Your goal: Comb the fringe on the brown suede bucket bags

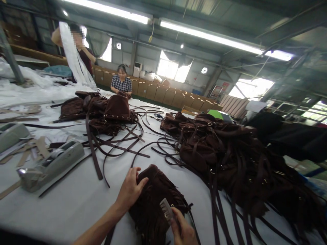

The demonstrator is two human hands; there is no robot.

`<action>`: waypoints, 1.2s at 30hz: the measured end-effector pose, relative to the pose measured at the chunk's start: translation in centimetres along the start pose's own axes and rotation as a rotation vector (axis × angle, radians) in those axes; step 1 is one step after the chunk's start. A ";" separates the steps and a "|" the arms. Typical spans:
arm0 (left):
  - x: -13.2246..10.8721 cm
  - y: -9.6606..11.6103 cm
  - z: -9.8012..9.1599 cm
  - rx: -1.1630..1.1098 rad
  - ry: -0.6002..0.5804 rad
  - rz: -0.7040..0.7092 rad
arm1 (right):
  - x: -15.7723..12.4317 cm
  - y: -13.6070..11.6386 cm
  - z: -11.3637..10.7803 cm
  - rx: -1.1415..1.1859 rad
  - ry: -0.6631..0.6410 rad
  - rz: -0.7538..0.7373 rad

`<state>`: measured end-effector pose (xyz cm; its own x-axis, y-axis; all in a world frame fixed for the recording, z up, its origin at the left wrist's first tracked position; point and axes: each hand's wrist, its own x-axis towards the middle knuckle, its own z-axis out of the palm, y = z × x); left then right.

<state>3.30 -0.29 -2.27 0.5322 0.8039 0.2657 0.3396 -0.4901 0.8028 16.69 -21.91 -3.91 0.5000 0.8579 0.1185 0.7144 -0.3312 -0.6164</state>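
A dark brown fringed bag [155,200] lies on the white table in front of me, its fringe spread over the near side. My left hand [131,187] grips the bag's upper left edge, thumb on top and apart from the fingers. In my right hand [182,228] is a grey comb [166,208] with wide teeth, held over the fringe. Whether the teeth touch the fringe I cannot tell. A dark strap runs from beneath the bag's lower left side.
Brown bags [219,146] with long trailing straps heap up on the right; more bags [112,109] lie ahead on the left. Grey tape dispensers [55,163] and paper strips stand at left. Two people are across the table, one holding white sheeting [74,58]. Cardboard boxes [163,95] line the back.
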 end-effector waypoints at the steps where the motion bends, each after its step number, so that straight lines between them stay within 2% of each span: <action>1: -1.8 0.3 0.2 0.022 -0.031 -0.036 | 0.6 0.3 -0.2 0.006 -0.006 0.035; 4: -6.6 0.9 1.7 0.244 -0.200 -0.075 | 1.3 0.0 0.3 -0.033 -0.028 0.092; 6: -8.2 1.0 2.6 0.406 -0.291 -0.113 | 1.0 -0.3 0.8 -0.077 -0.066 0.080; 9: -8.3 0.8 3.3 0.557 -0.459 -0.179 | 0.3 -0.5 1.1 -0.167 -0.119 0.043; 12: -7.5 -0.1 3.2 0.534 -0.584 -0.156 | 0.1 -0.7 0.7 -0.164 -0.142 0.007; 17: -7.6 -1.5 2.3 0.229 -0.565 -0.051 | 2.3 -2.6 0.6 -0.068 -0.058 -0.016; 19: -7.7 -1.1 1.9 0.104 -0.558 -0.017 | 2.9 -3.3 1.8 -0.064 -0.026 -0.022; 22: -7.1 0.3 1.0 0.000 -0.517 0.005 | 2.8 -3.9 4.6 -0.008 -0.074 -0.119; 24: -6.2 1.3 0.3 -0.021 -0.510 0.035 | 2.5 -4.2 6.2 0.119 -0.100 -0.164; 26: -5.1 1.8 -0.6 -0.082 -0.509 0.084 | 2.4 -4.6 6.8 0.322 -0.081 -0.114; 28: -4.0 1.7 -1.6 -0.238 -0.410 0.066 | 2.7 -5.0 6.7 0.537 -0.086 0.002; 30: -3.4 1.1 -2.6 -0.401 -0.283 0.010 | 3.2 -5.4 6.1 0.742 -0.152 0.113; 31: -3.3 0.8 -2.8 -0.447 -0.267 0.003 | 3.4 -5.6 5.9 0.836 -0.194 0.149; 33: -3.6 0.0 -2.6 -0.419 -0.370 0.081 | 3.6 -6.1 5.4 0.990 -0.257 0.164; 35: -4.2 -0.7 -1.4 -0.263 -0.486 0.210 | 3.2 -6.6 5.0 1.041 -0.265 0.116; 36: -4.5 -1.1 -0.5 -0.169 -0.495 0.256 | 2.8 -6.9 4.7 1.038 -0.265 0.084</action>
<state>0.18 -3.22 -4.08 0.8943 0.3932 0.2137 0.0456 -0.5551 0.8306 10.88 -15.38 -2.97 0.3172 0.9470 -0.0509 -0.1446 -0.0047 -0.9895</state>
